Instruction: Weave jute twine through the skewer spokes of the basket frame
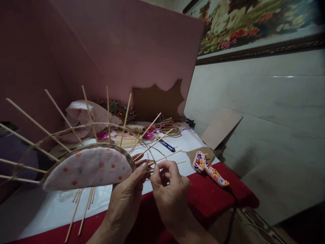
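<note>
A half-round piece covered in pale fabric with red spots [93, 167] tilts above the table at the left. Thin wooden sticks [57, 106] fan out from its curved, twine-wrapped edge, and a strand of twine [68, 129] arcs across several of them. My left hand [129, 193] is closed on the right end of this piece, its thumb near the lowest sticks. Just beside it, my right hand [169, 186] pinches the twine between thumb and forefinger. The fingertips of both hands are almost together, and the sticks there are partly hidden.
A flower-patterned glue gun [209, 168] rests at the right on brown cardboard, its cord hanging off the red-covered table [236, 189]. Behind are a blue cutter [167, 145], a twine spool [135, 128] and loose sticks [127, 141]. Cut cardboard [157, 101] leans on the wall.
</note>
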Available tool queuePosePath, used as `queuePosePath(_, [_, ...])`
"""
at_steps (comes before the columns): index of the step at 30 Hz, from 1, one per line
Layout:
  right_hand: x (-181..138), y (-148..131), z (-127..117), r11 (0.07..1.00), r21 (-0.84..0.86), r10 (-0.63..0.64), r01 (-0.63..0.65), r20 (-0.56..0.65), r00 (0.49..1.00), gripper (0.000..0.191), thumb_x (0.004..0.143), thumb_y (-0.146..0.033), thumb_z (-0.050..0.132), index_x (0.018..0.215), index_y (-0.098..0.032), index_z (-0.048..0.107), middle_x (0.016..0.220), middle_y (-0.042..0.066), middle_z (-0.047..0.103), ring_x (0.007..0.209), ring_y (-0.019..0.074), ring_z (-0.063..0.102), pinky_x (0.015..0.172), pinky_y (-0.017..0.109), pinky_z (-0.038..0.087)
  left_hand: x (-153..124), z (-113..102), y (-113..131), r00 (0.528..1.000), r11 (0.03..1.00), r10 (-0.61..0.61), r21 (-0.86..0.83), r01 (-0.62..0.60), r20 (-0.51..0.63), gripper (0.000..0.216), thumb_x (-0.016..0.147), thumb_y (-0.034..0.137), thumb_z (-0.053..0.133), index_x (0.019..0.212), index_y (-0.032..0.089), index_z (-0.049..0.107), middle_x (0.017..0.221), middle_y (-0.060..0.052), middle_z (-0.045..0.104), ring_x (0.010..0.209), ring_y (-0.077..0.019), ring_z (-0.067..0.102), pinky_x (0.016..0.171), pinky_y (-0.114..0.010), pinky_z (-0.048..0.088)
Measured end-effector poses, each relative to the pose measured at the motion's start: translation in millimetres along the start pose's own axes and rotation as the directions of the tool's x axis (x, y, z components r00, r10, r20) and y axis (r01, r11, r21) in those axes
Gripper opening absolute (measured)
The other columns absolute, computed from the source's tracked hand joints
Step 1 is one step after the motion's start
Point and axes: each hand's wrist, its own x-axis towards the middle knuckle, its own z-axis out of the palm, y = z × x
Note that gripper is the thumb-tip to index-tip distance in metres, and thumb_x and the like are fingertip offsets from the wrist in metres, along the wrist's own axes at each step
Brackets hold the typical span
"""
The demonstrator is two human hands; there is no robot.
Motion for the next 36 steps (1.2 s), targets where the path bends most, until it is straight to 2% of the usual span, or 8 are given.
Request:
queuePosePath(11, [4.0, -2.9, -1.2, 0.997, 0.053, 0.053, -0.054, 0.007, 0.999, 0.004, 0.079, -0.021, 0.052, 0.076, -0.019, 0.05, 0.051, -0.004, 0.057, 0.043, 0.0114, 0.058, 0.043, 0.019, 0.042, 0.1, -0.6, -1.5, 1.0, 1.0, 0.022, 0.02, -0.022, -0.008, 0.04, 0.066, 0.011, 0.07, 0.105, 0.017, 0.061, 0.092, -0.005, 0.066, 0.085, -0.0142, 0.062, 0.072, -0.021, 0.052])
queuePosePath(16, [6.9, -6.2, -5.0, 0.994, 0.071, 0.086, -0.088, 0.022, 0.996, 0.009, 0.079, -0.022, 0.052, 0.071, -0.019, 0.05, 0.047, -0.005, 0.053, 0.038, 0.0098, 0.052, 0.038, 0.018, 0.036, -0.3, -0.6, -1.4, 1.0, 1.0, -0.019, 0.008, 0.019, 0.009, 0.036, 0.066, 0.011, 0.07, 0.101, 0.013, 0.062, 0.095, -0.007, 0.066, 0.088, -0.0161, 0.062, 0.075, -0.023, 0.051])
queuePosePath(19, [8.3, -7.9, -5.9, 0.99, 0.097, 0.097, -0.099, 0.026, 0.995, 0.011, 0.079, -0.022, 0.052, 0.069, -0.019, 0.05, 0.047, -0.005, 0.051, 0.036, 0.0087, 0.05, 0.036, 0.017, 0.034, 0.1, -0.7, -1.2, 1.0, 1.0, -0.004, -0.003, 0.004, 0.007, 0.038, 0.065, 0.009, 0.07, 0.102, 0.014, 0.062, 0.093, -0.006, 0.067, 0.085, -0.0155, 0.063, 0.075, -0.023, 0.051])
queuePosePath(36, [6.8, -8.5, -6.0, 0.98, 0.147, 0.126, -0.132, 0.05, 0.991, 0.01, 0.079, -0.024, 0.053, 0.072, -0.019, 0.05, 0.047, -0.005, 0.052, 0.037, 0.0085, 0.05, 0.036, 0.017, 0.035, -0.5, 0.2, -0.3, 1.0, 1.0, 0.022, 0.014, -0.022, 0.021, 0.039, 0.066, 0.011, 0.07, 0.104, 0.017, 0.061, 0.091, -0.005, 0.066, 0.084, -0.0145, 0.062, 0.073, -0.022, 0.052])
